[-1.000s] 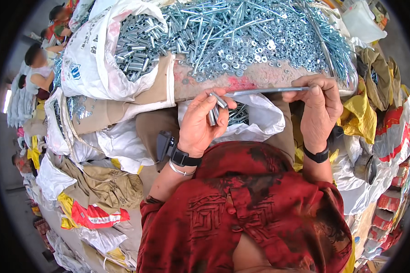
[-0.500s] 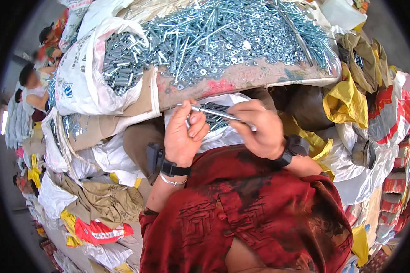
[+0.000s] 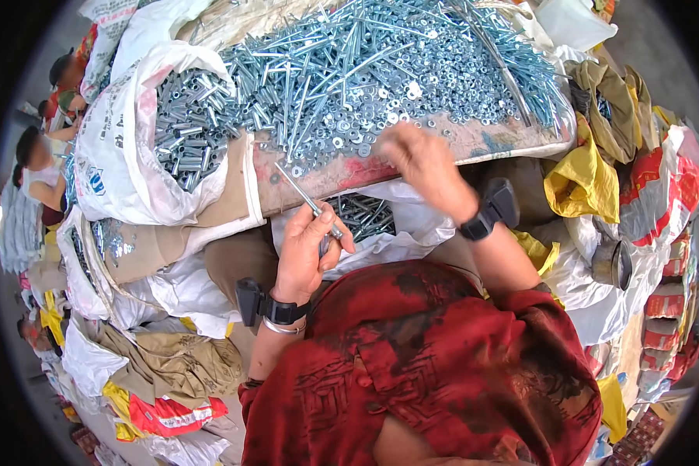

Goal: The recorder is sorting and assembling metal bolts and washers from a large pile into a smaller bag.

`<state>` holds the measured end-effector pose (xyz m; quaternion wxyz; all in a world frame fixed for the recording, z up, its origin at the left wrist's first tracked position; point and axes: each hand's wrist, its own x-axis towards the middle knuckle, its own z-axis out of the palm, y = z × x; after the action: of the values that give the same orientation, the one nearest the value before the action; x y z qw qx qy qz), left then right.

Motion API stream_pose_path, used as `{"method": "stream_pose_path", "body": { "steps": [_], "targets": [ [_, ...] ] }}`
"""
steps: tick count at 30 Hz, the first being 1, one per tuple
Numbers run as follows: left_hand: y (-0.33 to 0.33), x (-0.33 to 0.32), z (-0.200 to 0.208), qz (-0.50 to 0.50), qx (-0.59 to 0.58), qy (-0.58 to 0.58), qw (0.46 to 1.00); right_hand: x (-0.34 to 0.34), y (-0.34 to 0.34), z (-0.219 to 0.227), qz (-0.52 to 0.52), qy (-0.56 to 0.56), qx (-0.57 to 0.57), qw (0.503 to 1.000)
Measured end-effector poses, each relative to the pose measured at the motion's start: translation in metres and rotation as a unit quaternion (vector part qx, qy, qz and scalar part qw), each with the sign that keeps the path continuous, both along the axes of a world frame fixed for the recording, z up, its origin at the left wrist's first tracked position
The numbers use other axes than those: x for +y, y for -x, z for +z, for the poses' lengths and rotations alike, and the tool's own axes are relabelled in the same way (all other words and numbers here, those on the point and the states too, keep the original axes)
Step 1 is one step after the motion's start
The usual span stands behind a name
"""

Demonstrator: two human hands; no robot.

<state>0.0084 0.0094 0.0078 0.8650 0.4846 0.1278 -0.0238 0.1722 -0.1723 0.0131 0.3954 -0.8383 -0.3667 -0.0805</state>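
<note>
My left hand [image 3: 307, 247] is closed around a long, thin metal bolt [image 3: 296, 185], whose bare end points up and to the left. A thicker silvery piece [image 3: 325, 245] shows within the curled fingers; I cannot tell whether it is part of the bolt. Smeared by motion, my right hand [image 3: 427, 165] hovers at the table's front edge, close to a spread of small washers and nuts [image 3: 400, 101]. Whether it holds anything cannot be made out. Below and between my hands, an open white sack [image 3: 419, 229] contains dark metal pieces [image 3: 363, 213].
Long bolts [image 3: 349, 54] lie heaped on the cloth-covered table [image 3: 318, 175]. At its left a white sack [image 3: 105, 155] spills short metal sleeves [image 3: 190, 151]. Yellow bags [image 3: 586, 179] and a metal cup [image 3: 612, 262] are at right. Other people [image 3: 43, 167] sit at far left.
My right hand has left the bolt and moved up to the table edge. My left hand keeps the bolt, which now tilts up and to the left. The view has shifted slightly.
</note>
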Motion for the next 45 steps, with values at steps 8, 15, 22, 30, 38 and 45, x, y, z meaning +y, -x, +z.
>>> {"method": "stream_pose_path", "body": {
  "steps": [8,15,22,30,38,45],
  "targets": [
    [0.001,0.001,-0.01,-0.049,0.007,-0.019,0.999,-0.031,-0.047,-0.006,-0.078,0.116,-0.065,0.988],
    [-0.002,-0.003,-0.015,-0.051,0.012,-0.039,0.998,-0.016,-0.05,-0.02,-0.147,0.258,-0.095,0.95],
    [0.013,-0.001,-0.009,-0.047,0.008,-0.025,0.999,-0.016,-0.058,-0.002,-0.091,0.213,-0.04,0.972],
    [0.017,0.006,0.0,-0.026,-0.017,-0.023,0.999,-0.007,-0.053,0.002,-0.026,0.285,-0.084,0.955],
    [0.019,0.02,-0.001,-0.047,0.016,-0.167,0.985,-0.002,-0.056,-0.001,0.058,0.293,-0.097,0.949],
    [0.014,0.006,-0.005,-0.093,-0.059,-0.593,0.797,-0.01,-0.01,0.037,0.15,-0.003,0.349,0.925]
  ]
}}
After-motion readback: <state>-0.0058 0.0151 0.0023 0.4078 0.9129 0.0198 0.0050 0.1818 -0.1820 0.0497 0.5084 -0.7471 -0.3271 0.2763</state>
